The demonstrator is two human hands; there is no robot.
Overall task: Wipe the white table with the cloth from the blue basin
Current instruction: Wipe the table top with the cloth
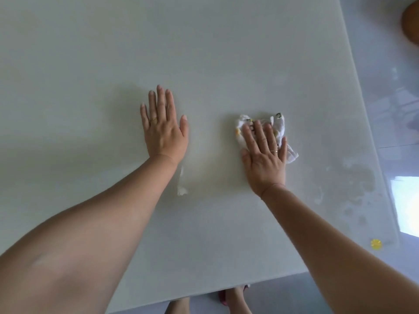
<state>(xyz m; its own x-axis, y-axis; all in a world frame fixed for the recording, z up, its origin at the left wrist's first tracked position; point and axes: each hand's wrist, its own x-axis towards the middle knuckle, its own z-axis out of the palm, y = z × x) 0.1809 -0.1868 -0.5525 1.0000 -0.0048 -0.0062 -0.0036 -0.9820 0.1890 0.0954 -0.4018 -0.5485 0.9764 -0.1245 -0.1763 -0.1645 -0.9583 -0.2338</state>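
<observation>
The white table [204,53] fills most of the view. My right hand [264,155] lies flat with straight fingers on a crumpled white cloth [280,126] with small yellow and dark marks, pressing it onto the tabletop right of centre. My left hand [164,128] rests palm down, fingers straight, on the bare table to the left of the cloth, about a hand's width away. The blue basin is not in view.
Wet smears [353,184] shine on the table near its right edge. A small yellow spot [376,244] sits at the near right corner. Glossy floor [390,87] lies beyond the right edge, with a brown object [411,21] at top right. Feet [235,300] show below the near edge.
</observation>
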